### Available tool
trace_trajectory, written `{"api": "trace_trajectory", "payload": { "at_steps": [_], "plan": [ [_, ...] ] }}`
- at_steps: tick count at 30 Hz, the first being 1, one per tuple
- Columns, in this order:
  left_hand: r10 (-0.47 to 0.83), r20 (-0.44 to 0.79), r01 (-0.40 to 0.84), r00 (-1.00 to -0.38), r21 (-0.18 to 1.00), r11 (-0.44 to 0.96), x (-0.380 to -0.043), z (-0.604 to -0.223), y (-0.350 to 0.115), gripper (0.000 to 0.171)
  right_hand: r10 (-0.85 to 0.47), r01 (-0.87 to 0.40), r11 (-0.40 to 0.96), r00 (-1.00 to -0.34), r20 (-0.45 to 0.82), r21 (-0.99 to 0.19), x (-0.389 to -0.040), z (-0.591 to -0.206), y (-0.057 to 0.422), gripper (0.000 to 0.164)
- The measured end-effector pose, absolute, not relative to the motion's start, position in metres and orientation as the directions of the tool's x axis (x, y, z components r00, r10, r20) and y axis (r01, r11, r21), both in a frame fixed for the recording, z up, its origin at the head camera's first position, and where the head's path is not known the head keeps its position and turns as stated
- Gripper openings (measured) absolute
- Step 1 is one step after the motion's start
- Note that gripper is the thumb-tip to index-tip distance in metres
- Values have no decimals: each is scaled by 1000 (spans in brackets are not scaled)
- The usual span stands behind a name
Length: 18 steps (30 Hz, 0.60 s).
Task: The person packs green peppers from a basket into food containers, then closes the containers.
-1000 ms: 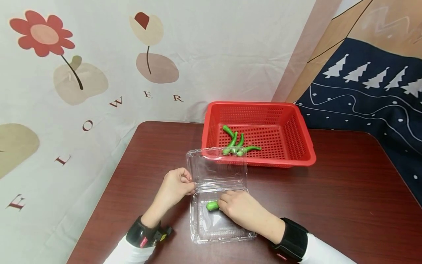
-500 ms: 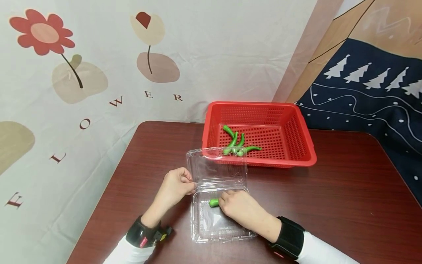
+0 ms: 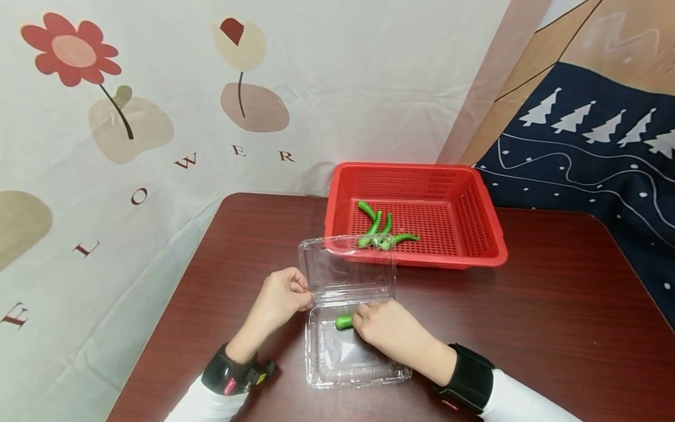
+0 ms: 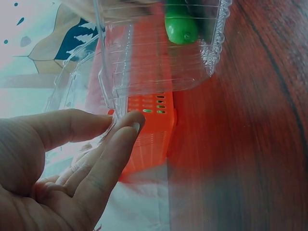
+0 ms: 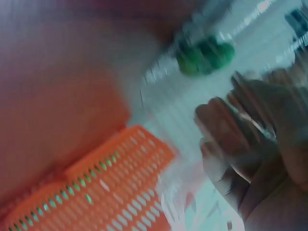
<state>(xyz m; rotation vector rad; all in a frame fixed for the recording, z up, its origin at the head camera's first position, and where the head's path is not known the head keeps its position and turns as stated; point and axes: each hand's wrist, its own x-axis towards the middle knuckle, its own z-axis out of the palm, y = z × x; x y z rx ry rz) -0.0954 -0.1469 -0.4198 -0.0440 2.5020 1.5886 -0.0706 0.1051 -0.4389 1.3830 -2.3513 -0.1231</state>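
A clear plastic clamshell container (image 3: 329, 375) lies on the table with its lid (image 3: 337, 272) raised toward the back. One green pepper (image 3: 344, 322) lies in the base, partly hidden behind the right hand in the head view. The left hand (image 3: 286, 297) pinches the container's left edge near the hinge between thumb and fingertips, as the left wrist view also shows. Over the base is the right hand (image 3: 385, 328), its fingers loosely bent. In the blurred right wrist view, a gap separates those fingers from the green pepper (image 5: 204, 57).
Behind the container stands a red perforated basket (image 3: 477, 217) holding several green peppers (image 3: 373, 228). The raised lid overlaps the basket's front rim in the head view. A printed cloth hangs behind the brown table (image 3: 559, 305).
The right hand and the pepper in the container have shifted slightly toward the back right of the base. The left hand keeps its pinch at the hinge edge.
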Motion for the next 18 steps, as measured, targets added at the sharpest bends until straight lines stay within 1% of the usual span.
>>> {"api": "trace_trajectory", "payload": {
  "at_steps": [6, 8, 10, 12, 18],
  "plan": [
    [66, -160, -116, -985, 894, 432, -96, -420, -147, 19, -789, -875, 473, -367, 493, 105, -85, -409, 117, 9],
    [66, -161, -117, -985, 894, 433, -96, -420, -147, 19, -759, -883, 465, -358, 543, 67, -91, -397, 122, 3],
    [66, -160, -117, -985, 894, 432, -96, -421, -147, 19, -732, -881, 471, -365, 575, 41, -97, -385, 129, 6],
    [66, -160, -117, -985, 895, 431, -96, -421, -147, 19, -704, -866, 500, -392, 593, 20, -103, -373, 136, 11],
    [66, -162, -119, -985, 897, 427, -96, -421, -147, 20, -596, -791, 605, -522, 610, -86, -121, -346, 159, 23]
  ]
}}
